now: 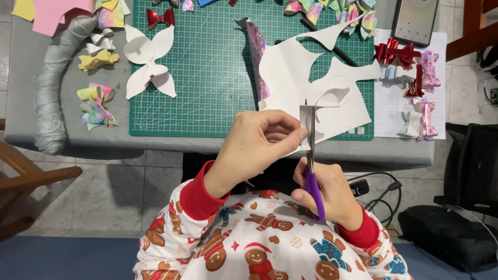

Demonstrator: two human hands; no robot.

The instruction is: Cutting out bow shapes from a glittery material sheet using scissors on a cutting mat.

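Pinching a white sheet (332,103) between thumb and fingers, the left hand (259,142) holds it up just over the near edge of the green cutting mat (207,67). The right hand (324,189) is clenched around the purple handles of the scissors (311,171), whose blades point up into the sheet beside the left fingertips. A white bow-shaped cutout (149,62) lies on the mat's left edge. Finished bows (410,72) sit right of the mat, a phone (415,21) above them.
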